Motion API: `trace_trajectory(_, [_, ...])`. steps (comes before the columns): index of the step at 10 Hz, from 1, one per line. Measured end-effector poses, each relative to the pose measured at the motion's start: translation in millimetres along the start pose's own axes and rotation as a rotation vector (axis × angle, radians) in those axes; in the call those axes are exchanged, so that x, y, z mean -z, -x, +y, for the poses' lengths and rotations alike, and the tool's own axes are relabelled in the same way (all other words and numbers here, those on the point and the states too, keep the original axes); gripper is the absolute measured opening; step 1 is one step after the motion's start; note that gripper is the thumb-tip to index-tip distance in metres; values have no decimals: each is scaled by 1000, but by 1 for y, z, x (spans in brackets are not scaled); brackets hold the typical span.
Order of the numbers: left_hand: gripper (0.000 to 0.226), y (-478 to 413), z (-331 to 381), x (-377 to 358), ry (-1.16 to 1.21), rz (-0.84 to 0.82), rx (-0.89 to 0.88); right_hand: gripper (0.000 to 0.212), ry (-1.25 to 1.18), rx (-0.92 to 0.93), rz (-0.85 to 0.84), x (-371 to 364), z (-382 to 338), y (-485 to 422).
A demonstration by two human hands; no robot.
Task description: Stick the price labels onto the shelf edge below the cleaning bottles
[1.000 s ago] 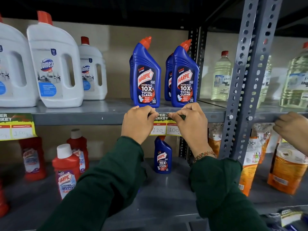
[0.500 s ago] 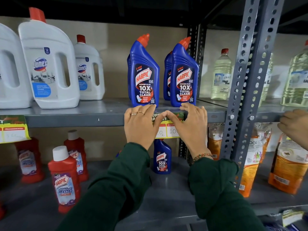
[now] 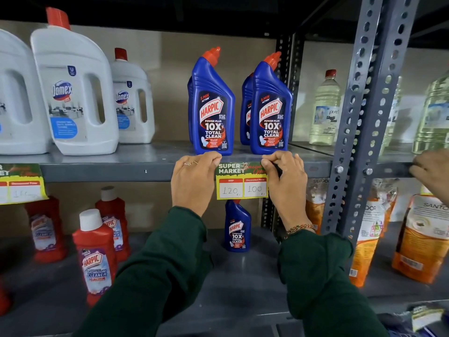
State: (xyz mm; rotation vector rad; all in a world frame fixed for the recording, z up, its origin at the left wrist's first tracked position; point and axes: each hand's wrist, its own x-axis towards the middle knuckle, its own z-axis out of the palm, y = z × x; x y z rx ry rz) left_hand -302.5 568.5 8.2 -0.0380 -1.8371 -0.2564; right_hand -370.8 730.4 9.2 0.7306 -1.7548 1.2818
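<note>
A yellow and green price label (image 3: 241, 182) marked 120 and 100 lies against the grey shelf edge (image 3: 109, 172), just below two blue Harpic bottles (image 3: 212, 110). My left hand (image 3: 194, 181) has its fingers curled on the label's top left corner. My right hand (image 3: 286, 181) is curled the same way on the top right corner. The label's lower half hangs below the shelf edge. A second price label (image 3: 21, 183) is stuck on the edge at far left, under the white Domex bottles (image 3: 73, 93).
A perforated grey upright (image 3: 364, 117) stands right of my hands. Another person's hand (image 3: 432, 169) rests on the shelf edge at far right. Red Harpic bottles (image 3: 96, 259), a small blue bottle (image 3: 237, 229) and orange pouches (image 3: 422, 239) fill the lower shelf. More labels (image 3: 425, 317) lie at bottom right.
My hands were spread flat over the label half a second ago. They have slid apart to its two top corners with fingers curled, uncovering the printed face.
</note>
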Motion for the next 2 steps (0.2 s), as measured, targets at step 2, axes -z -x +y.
trace_trajectory(2, [22, 0, 1, 4, 14, -29, -10, 2, 40, 29, -24, 4, -1, -1])
